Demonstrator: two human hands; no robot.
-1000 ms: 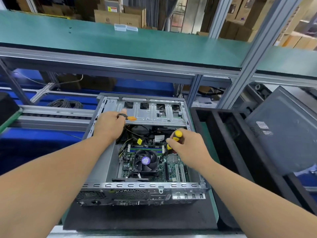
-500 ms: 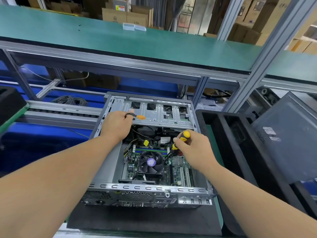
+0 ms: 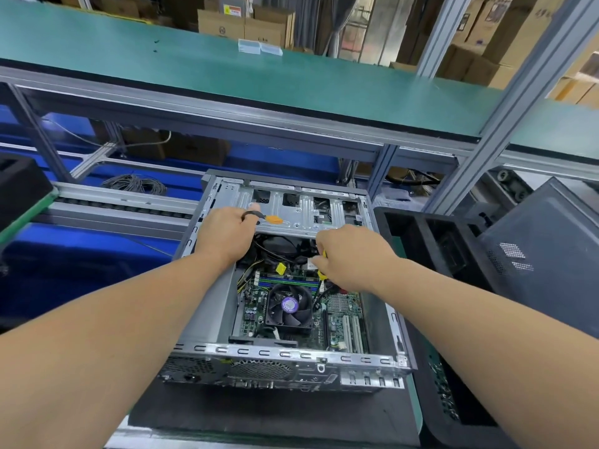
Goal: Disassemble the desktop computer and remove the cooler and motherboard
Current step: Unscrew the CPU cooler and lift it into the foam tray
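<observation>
An open desktop case (image 3: 291, 353) lies on its side on a dark mat. Inside it sits the green motherboard (image 3: 343, 319) with a black cooler fan (image 3: 289, 307) in the middle. My left hand (image 3: 223, 233) holds a black cable with an orange connector (image 3: 274, 219) over the silver drive cage (image 3: 301, 210). My right hand (image 3: 351, 257) grips a yellow-handled screwdriver (image 3: 322, 277), its tip pointing down toward the board beside the fan. Most of the handle is hidden in my fist.
A black foam tray (image 3: 431, 254) stands right of the case, with a dark side panel (image 3: 547, 244) leaning behind it. A green shelf (image 3: 227, 69) spans overhead on aluminium posts (image 3: 505, 102). A coil of cable (image 3: 134, 183) lies at the back left.
My right hand has moved up and back toward the drive cage, now covering the screwdriver's yellow top. My left hand still holds the orange connector in the same place.
</observation>
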